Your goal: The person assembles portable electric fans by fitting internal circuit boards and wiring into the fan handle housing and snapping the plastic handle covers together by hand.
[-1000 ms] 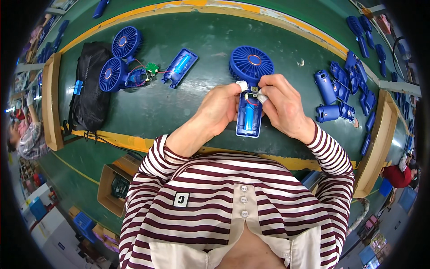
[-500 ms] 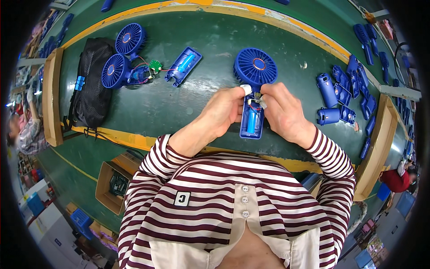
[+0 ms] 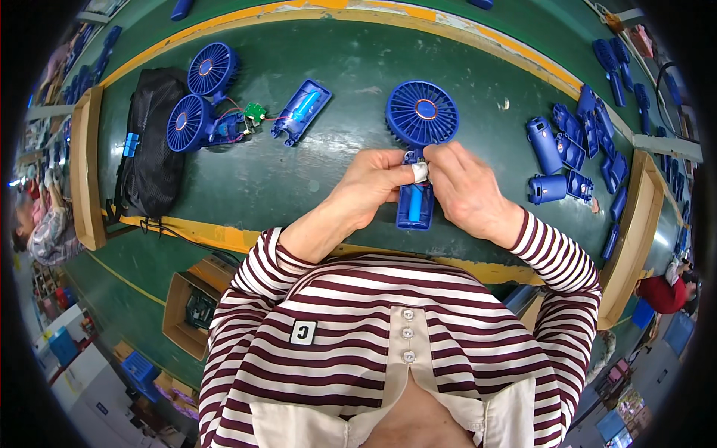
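Observation:
A blue handheld fan (image 3: 423, 112) lies on the green table in front of me, its round head pointing away. Its handle shell (image 3: 404, 222) is open, with a light-blue battery cell (image 3: 415, 201) inside. My left hand (image 3: 367, 187) grips the handle from the left; its thumb, wrapped in white, presses over the middle of the opened part. My right hand (image 3: 470, 190) has its fingers pinched together at the fan's neck. What sits between those fingertips is hidden, and most of the wiring under them is covered.
At left lie two more blue fans (image 3: 188, 123) with a green circuit board (image 3: 255, 113), wired to a battery-holding shell (image 3: 301, 112). Beside them is a black bag (image 3: 155, 142). Several blue shell pieces (image 3: 547, 145) are heaped at right. Cardboard trays (image 3: 631, 239) stand at the table ends.
My left thumb has moved down from the fan's neck onto the middle of the open handle. My right fingertips have shifted slightly left, closer to the neck. The fan has barely moved.

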`<state>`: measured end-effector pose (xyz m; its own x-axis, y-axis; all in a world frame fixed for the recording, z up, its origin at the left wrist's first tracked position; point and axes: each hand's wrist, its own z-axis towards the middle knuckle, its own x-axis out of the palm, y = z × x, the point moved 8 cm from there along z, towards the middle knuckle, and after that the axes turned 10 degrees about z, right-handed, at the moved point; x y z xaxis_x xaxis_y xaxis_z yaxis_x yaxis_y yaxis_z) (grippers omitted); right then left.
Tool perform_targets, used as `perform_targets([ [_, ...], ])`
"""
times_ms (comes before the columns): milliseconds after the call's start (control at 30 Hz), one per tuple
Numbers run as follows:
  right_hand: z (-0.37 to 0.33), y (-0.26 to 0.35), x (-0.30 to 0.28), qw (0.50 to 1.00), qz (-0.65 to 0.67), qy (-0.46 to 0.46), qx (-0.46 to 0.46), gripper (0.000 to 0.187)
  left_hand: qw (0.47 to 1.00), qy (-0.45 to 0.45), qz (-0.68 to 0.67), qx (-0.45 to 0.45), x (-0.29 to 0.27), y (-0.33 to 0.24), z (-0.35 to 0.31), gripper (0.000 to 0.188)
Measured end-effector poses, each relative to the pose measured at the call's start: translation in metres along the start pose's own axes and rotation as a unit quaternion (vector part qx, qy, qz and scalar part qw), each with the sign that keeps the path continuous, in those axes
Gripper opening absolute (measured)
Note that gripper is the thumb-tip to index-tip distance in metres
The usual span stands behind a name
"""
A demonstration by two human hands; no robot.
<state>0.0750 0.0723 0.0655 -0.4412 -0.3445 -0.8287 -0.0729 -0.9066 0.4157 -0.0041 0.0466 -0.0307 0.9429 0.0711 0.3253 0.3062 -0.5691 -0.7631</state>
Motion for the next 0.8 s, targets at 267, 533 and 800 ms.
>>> perform_targets([
  [267, 0.003, 0.002, 0.009, 0.997, -0.057, 0.053, -0.010, 0.019, 1.000, 0.007, -0.025, 0.002, 0.000, 0.007, 0.004, 0.016],
  [533, -0.004, -0.003, 0.000, 0.995, -0.097, 0.003, 0.034, 0.018, 0.998, 0.039, -0.042, 0.003, 0.006, 0.007, 0.006, 0.018],
  [800, -0.005, -0.007, 0.006, 0.990, -0.110, 0.051, 0.067, 0.017, 0.998, 0.037, -0.041, -0.010, 0.010, 0.006, 0.007, 0.037],
])
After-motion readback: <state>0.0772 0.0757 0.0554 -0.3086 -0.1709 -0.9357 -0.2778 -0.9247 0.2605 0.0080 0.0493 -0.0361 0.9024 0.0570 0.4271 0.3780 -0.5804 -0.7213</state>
